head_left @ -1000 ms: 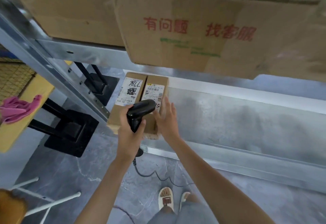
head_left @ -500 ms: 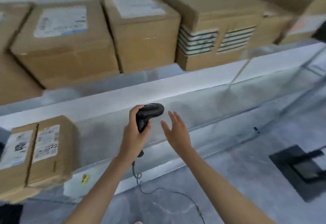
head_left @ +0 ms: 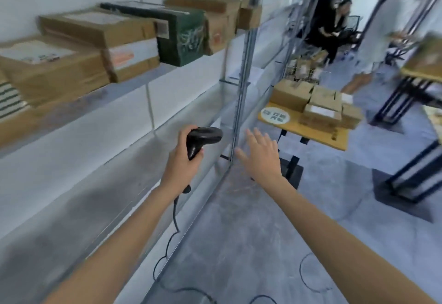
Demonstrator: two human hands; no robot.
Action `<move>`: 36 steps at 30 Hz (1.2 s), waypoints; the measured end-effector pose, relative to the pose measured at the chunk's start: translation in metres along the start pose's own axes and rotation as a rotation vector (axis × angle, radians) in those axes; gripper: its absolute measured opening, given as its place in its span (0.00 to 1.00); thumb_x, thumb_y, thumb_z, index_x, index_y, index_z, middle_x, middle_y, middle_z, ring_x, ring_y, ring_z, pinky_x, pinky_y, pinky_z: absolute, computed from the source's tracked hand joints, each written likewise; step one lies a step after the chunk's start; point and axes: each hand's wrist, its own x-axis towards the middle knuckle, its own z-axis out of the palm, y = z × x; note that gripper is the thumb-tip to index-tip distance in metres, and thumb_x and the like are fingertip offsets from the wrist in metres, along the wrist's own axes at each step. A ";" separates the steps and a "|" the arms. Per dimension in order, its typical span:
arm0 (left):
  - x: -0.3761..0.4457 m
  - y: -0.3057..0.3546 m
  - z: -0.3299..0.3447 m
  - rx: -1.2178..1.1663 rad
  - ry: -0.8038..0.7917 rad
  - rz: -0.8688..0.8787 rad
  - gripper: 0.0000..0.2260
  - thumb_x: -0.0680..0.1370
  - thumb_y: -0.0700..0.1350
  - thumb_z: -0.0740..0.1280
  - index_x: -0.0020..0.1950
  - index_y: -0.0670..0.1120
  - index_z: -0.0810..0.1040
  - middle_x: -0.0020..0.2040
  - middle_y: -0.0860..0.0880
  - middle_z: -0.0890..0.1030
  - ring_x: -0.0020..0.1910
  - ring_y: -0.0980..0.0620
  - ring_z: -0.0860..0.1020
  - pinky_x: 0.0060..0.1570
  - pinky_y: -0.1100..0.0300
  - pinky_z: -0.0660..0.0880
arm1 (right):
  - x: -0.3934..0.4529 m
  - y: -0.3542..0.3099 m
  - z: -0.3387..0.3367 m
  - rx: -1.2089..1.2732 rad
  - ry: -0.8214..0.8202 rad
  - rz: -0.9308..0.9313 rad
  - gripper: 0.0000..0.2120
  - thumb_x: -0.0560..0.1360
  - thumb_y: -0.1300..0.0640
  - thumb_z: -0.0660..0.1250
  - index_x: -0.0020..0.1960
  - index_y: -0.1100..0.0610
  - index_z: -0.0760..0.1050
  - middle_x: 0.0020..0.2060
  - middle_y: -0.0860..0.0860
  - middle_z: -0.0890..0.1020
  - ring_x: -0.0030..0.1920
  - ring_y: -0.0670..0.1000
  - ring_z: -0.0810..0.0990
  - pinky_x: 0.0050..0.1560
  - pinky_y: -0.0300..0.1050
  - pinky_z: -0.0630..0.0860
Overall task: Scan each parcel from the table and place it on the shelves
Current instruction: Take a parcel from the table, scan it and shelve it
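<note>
My left hand [head_left: 182, 160] grips a black corded barcode scanner [head_left: 201, 139] by its handle, held over the front of the lower metal shelf [head_left: 71, 198]. My right hand [head_left: 262, 154] is empty, its fingers spread, stretched toward the right beside the shelf's upright post [head_left: 241, 88]. Several cardboard parcels [head_left: 318, 105] lie stacked on a wooden table [head_left: 318, 134] further to the right. The upper shelf [head_left: 134, 76] carries several cardboard boxes [head_left: 55, 64] and a dark green box [head_left: 184, 36].
The scanner's cable [head_left: 172, 244] trails down onto the grey floor. A wire basket [head_left: 303, 69] with parcels stands behind the wooden table. Black-framed tables [head_left: 421, 102] are at the right. A seated person [head_left: 334, 24] and a standing person [head_left: 380, 28] are in the background.
The view has swung right, from the two small parcels on the lower shelf to the table of parcels. My right hand has come off the parcel and now reaches right, empty.
</note>
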 end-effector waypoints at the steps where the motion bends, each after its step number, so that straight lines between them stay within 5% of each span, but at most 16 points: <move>1: 0.013 0.010 0.013 -0.005 -0.023 0.027 0.26 0.80 0.40 0.68 0.64 0.68 0.62 0.53 0.53 0.80 0.42 0.45 0.80 0.47 0.42 0.81 | 0.002 0.013 -0.011 -0.015 0.023 0.023 0.31 0.84 0.42 0.57 0.82 0.54 0.54 0.81 0.55 0.56 0.80 0.59 0.54 0.79 0.60 0.51; 13: 0.085 0.066 0.126 -0.108 -0.215 0.224 0.25 0.81 0.40 0.68 0.69 0.62 0.63 0.57 0.48 0.79 0.42 0.48 0.78 0.43 0.55 0.77 | 0.024 0.122 -0.056 -0.003 0.141 0.297 0.31 0.83 0.43 0.59 0.81 0.51 0.55 0.81 0.54 0.57 0.81 0.61 0.52 0.79 0.61 0.49; 21: 0.165 0.076 0.209 -0.150 -0.302 0.292 0.25 0.81 0.40 0.68 0.70 0.61 0.62 0.65 0.49 0.76 0.52 0.38 0.82 0.50 0.43 0.82 | 0.094 0.177 -0.045 -0.017 0.132 0.377 0.32 0.83 0.41 0.58 0.82 0.49 0.52 0.81 0.53 0.55 0.81 0.60 0.52 0.79 0.63 0.50; 26: 0.226 0.053 0.256 -0.172 -0.354 0.263 0.25 0.81 0.41 0.68 0.71 0.62 0.62 0.61 0.50 0.79 0.40 0.53 0.80 0.39 0.57 0.80 | 0.170 0.209 -0.038 -0.024 0.093 0.422 0.32 0.83 0.41 0.58 0.82 0.50 0.52 0.82 0.55 0.55 0.81 0.60 0.52 0.79 0.63 0.52; 36: 0.312 0.030 0.321 -0.151 -0.422 0.248 0.27 0.81 0.43 0.68 0.69 0.68 0.60 0.62 0.48 0.77 0.46 0.47 0.80 0.46 0.47 0.83 | 0.242 0.269 -0.007 -0.002 0.002 0.529 0.33 0.83 0.40 0.57 0.82 0.47 0.50 0.82 0.53 0.52 0.82 0.60 0.47 0.79 0.65 0.47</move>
